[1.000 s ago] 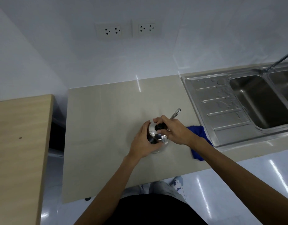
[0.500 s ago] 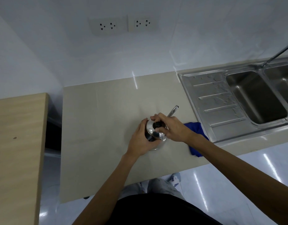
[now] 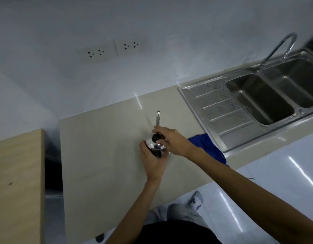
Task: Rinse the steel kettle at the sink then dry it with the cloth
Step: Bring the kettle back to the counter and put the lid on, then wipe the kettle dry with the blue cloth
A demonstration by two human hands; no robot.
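Your steel kettle [image 3: 154,147] stands on the beige worktop [image 3: 102,155], to the left of the sink [image 3: 205,106] and clear of its drainer. Its thin spout [image 3: 158,118] points away from you, towards the back wall.

Your left hand [image 3: 152,162] is cupped round the kettle's body on the side away from the sink, fingers curled against the steel. Your right hand [image 3: 175,141] comes in from the sink side and closes over the top, fingers curled about the black lid knob [image 3: 156,137]. Whether the lid is seated or lifted cannot be told, as the hand hides its edge.

The blue cloth [image 3: 210,147] lies crumpled on the worktop just beside the sink's near left corner, between sink and kettle, partly under your right forearm.

The drainer carries water droplets, and two basins lie to its right. The tap [image 3: 279,48] arches up at the back of the sink. On the wall, left of the sink and above the worktop, sit two wall sockets [image 3: 108,51]. Far left of the sink, beyond a dark gap, is a wooden surface [image 3: 16,182].
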